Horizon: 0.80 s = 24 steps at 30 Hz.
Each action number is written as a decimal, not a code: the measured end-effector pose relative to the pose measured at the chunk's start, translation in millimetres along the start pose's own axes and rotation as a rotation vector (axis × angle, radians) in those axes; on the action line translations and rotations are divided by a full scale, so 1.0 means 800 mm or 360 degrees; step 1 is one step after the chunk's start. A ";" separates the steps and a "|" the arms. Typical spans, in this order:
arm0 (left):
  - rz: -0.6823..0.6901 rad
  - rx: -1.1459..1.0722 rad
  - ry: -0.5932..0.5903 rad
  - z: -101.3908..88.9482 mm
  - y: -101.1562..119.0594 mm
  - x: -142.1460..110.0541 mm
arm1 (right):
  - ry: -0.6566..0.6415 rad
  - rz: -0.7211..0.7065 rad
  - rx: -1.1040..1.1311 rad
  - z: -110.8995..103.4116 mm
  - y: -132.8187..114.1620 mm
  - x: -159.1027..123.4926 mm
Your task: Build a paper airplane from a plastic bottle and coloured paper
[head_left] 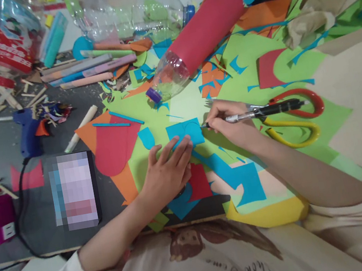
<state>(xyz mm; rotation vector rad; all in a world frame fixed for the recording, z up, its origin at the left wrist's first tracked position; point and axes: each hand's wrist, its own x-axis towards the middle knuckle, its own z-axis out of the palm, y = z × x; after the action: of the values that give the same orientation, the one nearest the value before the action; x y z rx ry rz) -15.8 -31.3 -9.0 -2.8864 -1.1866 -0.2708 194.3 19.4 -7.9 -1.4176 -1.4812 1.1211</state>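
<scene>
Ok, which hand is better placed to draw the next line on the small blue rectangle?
Right, I'd say. The right hand holds the pen, its tip at the right edge of the blue rectangle. The left hand has fingers on that paper, apparently steadying it.

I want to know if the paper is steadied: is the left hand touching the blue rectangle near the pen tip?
Touching. The head view shows fingers of the left hand lying over the blue rectangle's lower edge.

Even, moderately bright light casts soft shadows beside the hands (169,168). Glare streaks the clear bottle (135,15). Wide-angle distortion stretches the blurrier edges.
</scene>
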 end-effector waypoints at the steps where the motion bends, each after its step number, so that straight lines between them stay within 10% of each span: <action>1: 0.0001 -0.0001 0.0002 0.000 0.000 0.000 | 0.0000 -0.0009 0.0001 0.000 0.000 0.000; 24: 0.0006 -0.0016 0.0005 -0.001 0.000 -0.001 | -0.0006 -0.0040 -0.0101 0.002 0.002 0.002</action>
<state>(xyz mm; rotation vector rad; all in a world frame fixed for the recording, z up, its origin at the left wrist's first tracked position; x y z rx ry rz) -16.7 -31.7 -8.2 -2.8954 -1.1826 -0.2823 192.9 20.5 -10.3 -1.4367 -1.5456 1.0702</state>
